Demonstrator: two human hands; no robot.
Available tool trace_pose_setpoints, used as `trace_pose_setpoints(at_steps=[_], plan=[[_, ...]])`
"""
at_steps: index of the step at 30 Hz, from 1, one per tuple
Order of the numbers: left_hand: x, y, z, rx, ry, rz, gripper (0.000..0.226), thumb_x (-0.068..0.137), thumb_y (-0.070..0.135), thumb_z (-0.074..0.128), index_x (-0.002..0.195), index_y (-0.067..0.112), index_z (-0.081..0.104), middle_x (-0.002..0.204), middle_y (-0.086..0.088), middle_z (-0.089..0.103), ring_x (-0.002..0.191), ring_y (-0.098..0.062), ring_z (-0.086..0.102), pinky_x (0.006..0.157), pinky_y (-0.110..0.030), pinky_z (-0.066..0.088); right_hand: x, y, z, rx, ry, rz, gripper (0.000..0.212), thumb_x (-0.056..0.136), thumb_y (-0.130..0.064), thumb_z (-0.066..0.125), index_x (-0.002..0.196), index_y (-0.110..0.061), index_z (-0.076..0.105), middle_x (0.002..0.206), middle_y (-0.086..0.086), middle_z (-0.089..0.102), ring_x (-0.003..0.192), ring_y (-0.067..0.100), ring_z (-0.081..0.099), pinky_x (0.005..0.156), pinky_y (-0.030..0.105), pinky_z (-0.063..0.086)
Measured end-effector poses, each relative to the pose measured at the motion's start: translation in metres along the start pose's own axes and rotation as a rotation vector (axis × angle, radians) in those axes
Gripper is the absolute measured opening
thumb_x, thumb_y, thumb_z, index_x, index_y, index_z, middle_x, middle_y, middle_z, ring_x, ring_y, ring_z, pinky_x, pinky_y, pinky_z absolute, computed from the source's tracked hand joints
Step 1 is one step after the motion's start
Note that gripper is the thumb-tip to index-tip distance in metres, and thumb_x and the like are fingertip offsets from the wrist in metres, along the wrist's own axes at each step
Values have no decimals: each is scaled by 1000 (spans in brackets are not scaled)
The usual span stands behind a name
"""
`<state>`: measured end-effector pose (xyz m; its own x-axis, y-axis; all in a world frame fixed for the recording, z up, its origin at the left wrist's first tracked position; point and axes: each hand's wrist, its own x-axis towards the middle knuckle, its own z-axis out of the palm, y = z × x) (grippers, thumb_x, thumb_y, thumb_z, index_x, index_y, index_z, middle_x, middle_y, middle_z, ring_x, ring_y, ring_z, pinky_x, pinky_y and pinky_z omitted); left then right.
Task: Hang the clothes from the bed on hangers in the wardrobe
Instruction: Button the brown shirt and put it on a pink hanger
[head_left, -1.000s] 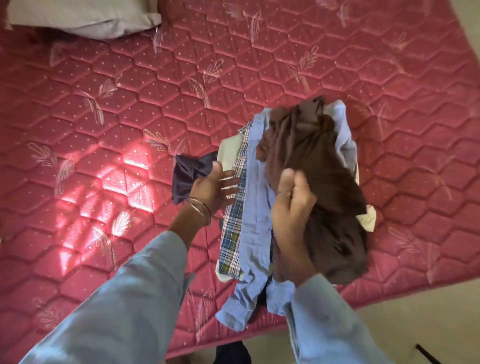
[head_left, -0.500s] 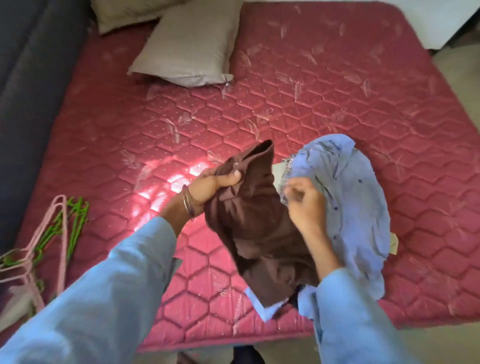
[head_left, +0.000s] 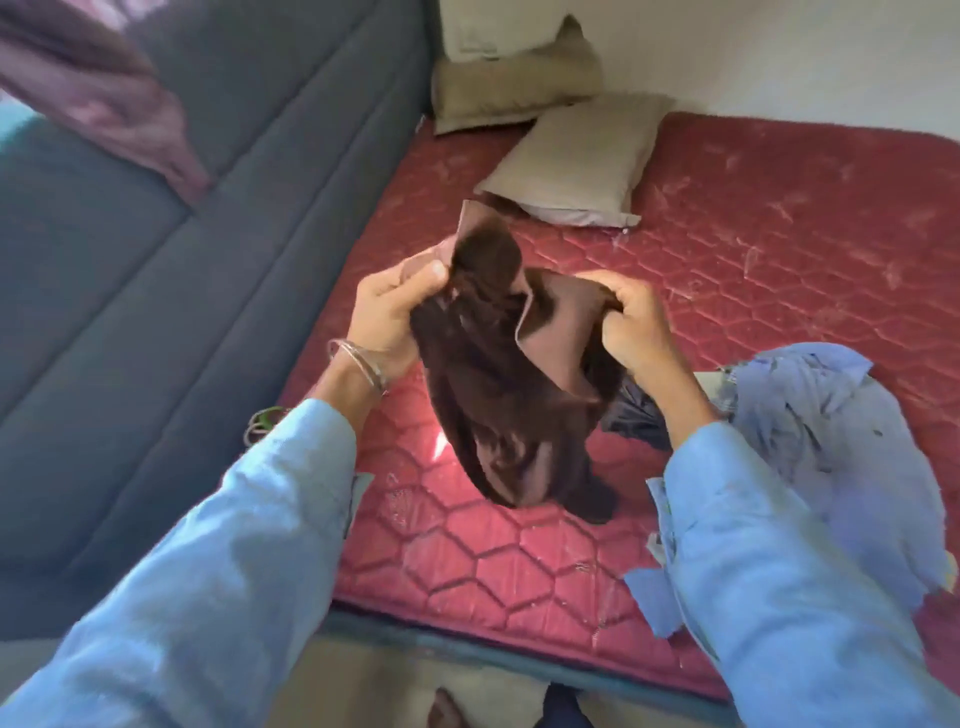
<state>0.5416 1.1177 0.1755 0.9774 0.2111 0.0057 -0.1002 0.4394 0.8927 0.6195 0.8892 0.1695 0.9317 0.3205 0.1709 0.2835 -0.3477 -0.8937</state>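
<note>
Left hand and right hand both up, fingers pinching the brown garment above the red mattress, blue shirt heaped just right

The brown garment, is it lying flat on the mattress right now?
No, the brown garment is held up above the red mattress, gripped by the left hand and right hand.
</note>
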Motion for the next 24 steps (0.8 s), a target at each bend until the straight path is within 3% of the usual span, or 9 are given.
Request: trace_pose_setpoints(at_steps=[3, 7, 9, 11, 14, 15, 18, 22, 24], plan=[[-21, 21, -33, 89, 71, 109, 65, 61, 12, 84, 117, -9, 60, 125, -21, 59, 109, -28, 61, 91, -35, 49, 3, -30, 16, -62, 53, -81, 57, 59, -2, 34, 100, -10, 71, 94, -5, 68, 91, 4, 60, 83, 16, 46], [-41, 63, -55, 442, -154, 162, 67, 51, 33, 92, 71, -20, 55, 142, -2, 48, 130, -21, 47, 100, -31, 42, 7, -83, 28, -143, 108, -250, 50, 63, 6, 37, 96, -13, 71, 91, -4, 70, 88, 6, 61, 79, 11, 44], [-50, 86, -50, 721, -351, 146, 52, 59, 25, 87, 65, -15, 55, 144, 7, 43, 135, -10, 39, 104, -22, 37, 8, -110, 32, -188, 30, -405, 53, 61, 4, 37, 98, -11, 72, 95, -3, 71, 92, 9, 63, 84, 12, 44], [-58, 102, -39, 867, -459, 74, 24, 69, 9, 81, 75, -8, 66, 125, 3, 59, 119, -8, 53, 98, -22, 41, 15, -136, 33, -241, -17, -544, 55, 59, 1, 38, 100, -12, 73, 97, 0, 71, 93, 11, 63, 86, 14, 45], [-68, 112, -29, 849, -408, 47, 16, 77, -5, 72, 77, 11, 68, 69, 13, 62, 67, 0, 55, 66, -15, 45, 27, -160, 28, -250, 1, -633, 53, 60, -1, 37, 97, -12, 74, 93, 3, 70, 88, 12, 62, 83, 17, 46], [-70, 115, -28, 807, -350, 88, 10, 77, -2, 73, 80, 5, 67, 69, 10, 60, 66, -1, 53, 64, -15, 43, 34, -162, 24, -233, 21, -633, 50, 62, -3, 37, 95, -13, 73, 92, 1, 70, 89, 13, 63, 84, 19, 47], [-76, 126, -32, 720, -174, 218, 39, 68, 19, 74, 87, -11, 58, 77, -6, 53, 70, -9, 50, 62, -20, 41, 48, -164, 10, -209, 81, -551, 46, 64, -4, 38, 91, -18, 73, 88, -3, 72, 87, 13, 66, 80, 22, 49], [-88, 133, -19, 618, -217, 230, 18, 64, 0, 66, 80, 6, 71, 112, -2, 64, 101, -13, 60, 84, -22, 45, 47, -159, 2, -128, 146, -583, 40, 66, -2, 44, 90, -12, 74, 85, -7, 69, 83, 0, 62, 76, 15, 47], [-93, 128, -2, 562, -199, 149, 29, 59, -7, 59, 66, 17, 74, 92, 5, 72, 78, -8, 65, 68, -19, 49, 43, -160, 7, -122, 124, -659, 31, 70, -5, 50, 90, -11, 73, 87, -3, 70, 83, 4, 63, 76, 21, 48]])
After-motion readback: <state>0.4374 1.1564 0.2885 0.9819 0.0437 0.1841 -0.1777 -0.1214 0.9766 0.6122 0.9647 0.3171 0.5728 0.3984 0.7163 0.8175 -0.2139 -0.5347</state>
